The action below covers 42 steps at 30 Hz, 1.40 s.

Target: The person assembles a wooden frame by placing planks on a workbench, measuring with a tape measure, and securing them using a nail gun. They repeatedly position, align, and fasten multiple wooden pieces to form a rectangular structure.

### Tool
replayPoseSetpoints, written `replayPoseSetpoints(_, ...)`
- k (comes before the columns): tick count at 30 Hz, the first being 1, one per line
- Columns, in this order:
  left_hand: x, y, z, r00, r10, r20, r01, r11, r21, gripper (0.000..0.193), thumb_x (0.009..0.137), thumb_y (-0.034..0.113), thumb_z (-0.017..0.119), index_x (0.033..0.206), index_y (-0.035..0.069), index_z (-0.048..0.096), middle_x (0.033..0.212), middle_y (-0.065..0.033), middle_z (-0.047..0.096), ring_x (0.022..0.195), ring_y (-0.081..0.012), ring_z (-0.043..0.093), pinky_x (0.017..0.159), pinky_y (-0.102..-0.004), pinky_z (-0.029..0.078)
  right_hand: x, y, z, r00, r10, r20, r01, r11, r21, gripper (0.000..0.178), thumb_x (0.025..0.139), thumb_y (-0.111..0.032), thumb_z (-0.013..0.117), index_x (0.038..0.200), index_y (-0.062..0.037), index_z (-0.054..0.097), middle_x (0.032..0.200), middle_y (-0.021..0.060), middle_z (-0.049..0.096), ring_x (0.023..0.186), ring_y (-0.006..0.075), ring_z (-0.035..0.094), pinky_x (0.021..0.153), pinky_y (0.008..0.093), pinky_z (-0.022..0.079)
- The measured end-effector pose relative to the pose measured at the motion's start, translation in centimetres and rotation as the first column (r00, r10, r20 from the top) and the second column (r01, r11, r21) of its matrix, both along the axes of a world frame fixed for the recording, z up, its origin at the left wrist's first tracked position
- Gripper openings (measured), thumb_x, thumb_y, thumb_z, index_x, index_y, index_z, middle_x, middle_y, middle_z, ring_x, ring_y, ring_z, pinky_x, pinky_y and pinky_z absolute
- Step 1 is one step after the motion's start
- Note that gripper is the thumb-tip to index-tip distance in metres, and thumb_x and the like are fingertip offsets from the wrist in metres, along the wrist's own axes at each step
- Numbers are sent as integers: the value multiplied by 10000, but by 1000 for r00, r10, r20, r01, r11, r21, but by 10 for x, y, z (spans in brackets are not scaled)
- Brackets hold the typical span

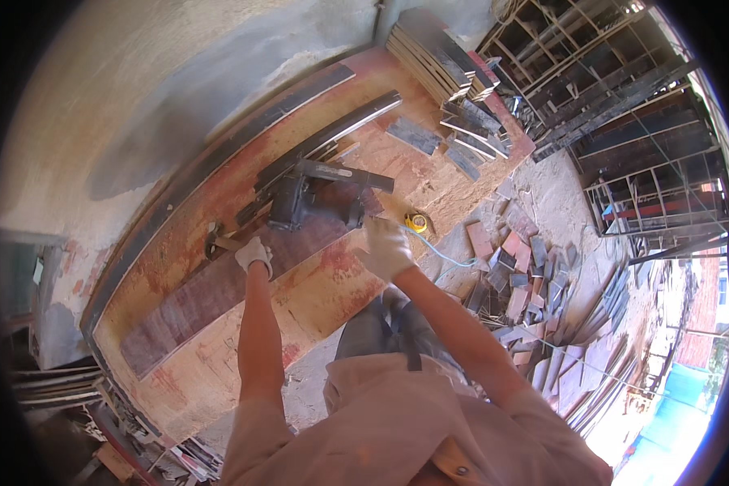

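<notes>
A long reddish-brown board (186, 312) lies across a raised wooden work surface in front of me. My left hand (255, 256), in a white glove, is on the board around its middle; its fingers are too blurred to read. A light brown strip (229, 243) with a dark end lies right beside that hand. My right hand (387, 249), also gloved, is by the board's right end with fingers extended and the thumb apart. Between and beyond both hands stands a black tool (287, 202), perhaps a power saw, over the board. A dark flat bar (344, 172) crosses behind it.
A yellow tape measure (415, 223) sits right of my right hand, near a light blue cord (441, 253). Stacked boards (429, 61) stand at the far end. Wood offcuts (518, 267) cover the floor at right. A wall (162, 97) borders the surface's far-left side.
</notes>
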State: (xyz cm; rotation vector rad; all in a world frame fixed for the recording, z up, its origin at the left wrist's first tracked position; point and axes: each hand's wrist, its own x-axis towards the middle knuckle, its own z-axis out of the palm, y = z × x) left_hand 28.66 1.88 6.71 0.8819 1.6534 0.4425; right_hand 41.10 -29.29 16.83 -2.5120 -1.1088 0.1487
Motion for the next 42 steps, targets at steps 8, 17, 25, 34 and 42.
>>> replayPoseSetpoints(8, 36, 15, 46, 955, 36, 295, -23, 999, -48, 171, 938, 191, 685, 805, 157, 583, 610, 50, 467, 428, -82, 402, 372, -262, 293, 95, 123, -43, 955, 218, -200, -283, 869, -407, 530, 819, -354, 726, 1203, -7, 610, 1140, 193, 684, 1101, 338, 656, 948, 458, 498)
replayPoseSetpoints(17, 110, 35, 34, 926, -183, 329, 179, 983, 44, 511, 978, 477, 663, 1252, 46, 627, 1018, -93, 667, 752, -160, 650, 600, -300, 554, 219, 39, -58, 956, 53, -290, -157, 924, -349, 433, 705, -374, 764, 938, -19, 679, 898, 238, 696, 877, 415, 695, 761, 526, 528)
replayPoseSetpoints(25, 35, -145, -18, 911, 271, -312, -269, 962, 52, 733, 901, 516, 707, 1384, -21, 586, 1293, -225, 659, 1196, -354, 622, 1047, -400, 479, 355, -29, -112, 992, -125, -25, 96, 866, -491, 519, 773, -446, 797, 1020, -13, 651, 956, 224, 714, 905, 399, 705, 824, 504, 539)
replayPoseSetpoints(34, 81, -172, 23, 726, 609, 319, -526, 791, -312, 263, 990, 373, 706, 958, 121, 638, 746, -12, 503, 684, -157, 506, 667, -371, 516, 236, 31, -127, 833, 26, -553, -11, 999, 30, 789, 920, -601, 661, 1351, 54, 574, 1275, 303, 622, 1222, 434, 564, 999, 455, 464)
replayPoseSetpoints(42, 40, -184, 124, 877, 379, 297, -424, 900, 102, 336, 891, 322, 813, 841, 48, 625, 726, -17, 565, 547, -124, 536, 476, -299, 466, 176, 38, -68, 65, -4, -998, 345, 938, 19, 392, 934, -257, 751, 1212, 13, 690, 1123, 104, 713, 991, 194, 678, 862, 342, 563)
